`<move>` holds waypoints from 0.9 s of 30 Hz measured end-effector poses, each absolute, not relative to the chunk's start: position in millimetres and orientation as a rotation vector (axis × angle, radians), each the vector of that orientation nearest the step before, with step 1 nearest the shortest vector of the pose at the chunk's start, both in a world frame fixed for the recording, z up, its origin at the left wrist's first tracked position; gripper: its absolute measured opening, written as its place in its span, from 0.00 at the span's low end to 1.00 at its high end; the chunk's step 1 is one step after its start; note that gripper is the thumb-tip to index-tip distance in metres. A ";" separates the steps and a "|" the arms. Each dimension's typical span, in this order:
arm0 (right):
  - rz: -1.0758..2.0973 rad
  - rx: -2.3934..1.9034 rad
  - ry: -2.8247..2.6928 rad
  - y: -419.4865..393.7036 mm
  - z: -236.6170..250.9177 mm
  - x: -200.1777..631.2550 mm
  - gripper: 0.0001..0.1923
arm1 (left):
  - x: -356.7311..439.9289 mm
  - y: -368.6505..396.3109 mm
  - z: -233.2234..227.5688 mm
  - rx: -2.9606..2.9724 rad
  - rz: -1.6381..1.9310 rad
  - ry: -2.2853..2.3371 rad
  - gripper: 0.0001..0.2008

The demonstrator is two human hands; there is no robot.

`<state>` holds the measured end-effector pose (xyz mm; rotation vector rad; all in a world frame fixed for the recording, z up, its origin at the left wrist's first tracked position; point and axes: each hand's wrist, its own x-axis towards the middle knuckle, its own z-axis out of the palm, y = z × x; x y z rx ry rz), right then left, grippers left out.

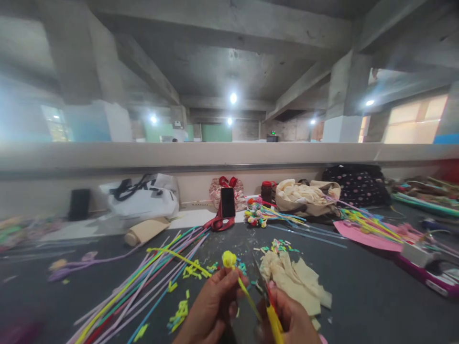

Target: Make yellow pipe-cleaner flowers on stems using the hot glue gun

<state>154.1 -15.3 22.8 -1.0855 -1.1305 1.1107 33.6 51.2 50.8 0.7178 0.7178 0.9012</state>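
The left hand (211, 306) pinches a yellow straw flower (229, 259); the right hand (290, 317) is clamped on scissors (267, 296) just beside it, blade near the fingers. A slip could nick them or shear the stem.

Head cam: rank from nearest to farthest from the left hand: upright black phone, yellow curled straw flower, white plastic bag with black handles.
1. Yellow curled straw flower, at the fingertips of the left hand.
2. Upright black phone, straight beyond it, mid-table.
3. White plastic bag with black handles, far left, against the wall.
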 end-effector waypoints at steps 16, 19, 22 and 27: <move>0.325 -1.499 -1.594 15.8 77.6 245.5 0.04 | 42.0 44.2 34.8 0.970 0.408 0.611 0.15; 0.278 -1.523 -1.647 45.9 82.2 269.5 0.07 | 42.0 49.3 26.6 1.037 0.373 0.648 0.12; 0.260 -1.552 -1.693 73.1 75.7 288.7 0.05 | 38.4 53.7 27.2 1.036 0.401 0.612 0.13; 0.210 -1.632 -1.775 103.4 57.9 315.9 0.03 | 35.0 55.4 32.5 1.009 0.428 0.569 0.17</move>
